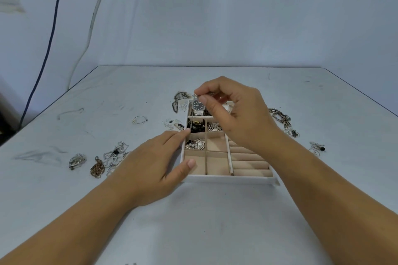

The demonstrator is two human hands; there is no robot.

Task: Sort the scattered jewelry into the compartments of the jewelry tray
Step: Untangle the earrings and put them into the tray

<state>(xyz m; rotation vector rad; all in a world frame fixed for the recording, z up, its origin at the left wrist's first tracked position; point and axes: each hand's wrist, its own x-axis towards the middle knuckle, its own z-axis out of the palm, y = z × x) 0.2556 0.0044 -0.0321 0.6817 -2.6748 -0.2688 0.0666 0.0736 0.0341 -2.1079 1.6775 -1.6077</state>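
Pale grey tabletop (193,221), scuffed with dark marks, fills the foreground, and both bare forearms reach in over it. The left hand (155,163) lies at the near-left corner of the jewelry tray (228,178). Its fingers are straight and laid along the outside of the left wall, and its thumb hangs over the empty near-left compartment; it grips nothing. Left of that hand, loose on the table, lie a copper chain (97,169) and a tangle of silver pieces (116,154).

In the tray, padded ring rolls (249,165) fill the right side. Up the left column come pearls (191,146) beside a shell-shaped silver piece, then dark beads (197,127), then a watch (198,106) in the far compartment.

The right hand (237,114) hangs over the tray's far end with its fingers curled. Forefinger and thumb pinch a small silver piece (196,95), held just above the watch and clear of the tray. A link chain (280,116) lies right of the tray, and more jewelry lies by its far-left corner. Beyond the table hangs a white backdrop (215,17), with cables (49,38) at the left.
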